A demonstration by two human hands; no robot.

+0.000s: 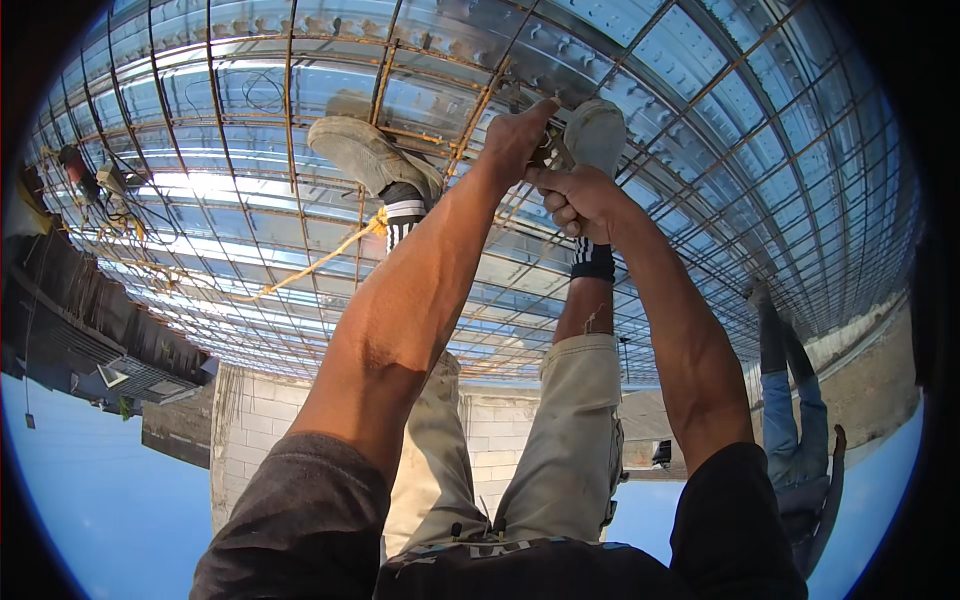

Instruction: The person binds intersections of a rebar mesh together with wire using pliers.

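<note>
My right hand (581,201) is curled in a fist around the handle of a metal hand tool (559,148); its exact kind is unclear. Just above it in the view, my left hand (517,141) is bent close against the tool, with one finger stretched towards my right shoe (596,133). What lies under the left fingers is hidden. Both hands are low over a rusty rebar mesh (291,97), between my two shoes. Beneath the mesh spreads shiny corrugated metal decking (330,86). My left shoe (367,154) rests on the mesh.
A yellow rope (319,266) is knotted near my left ankle and runs left. Power tools (79,174) with cords lie on the mesh at far left. Another person (784,420) stands at far right. A pale block wall (262,435) shows behind my legs.
</note>
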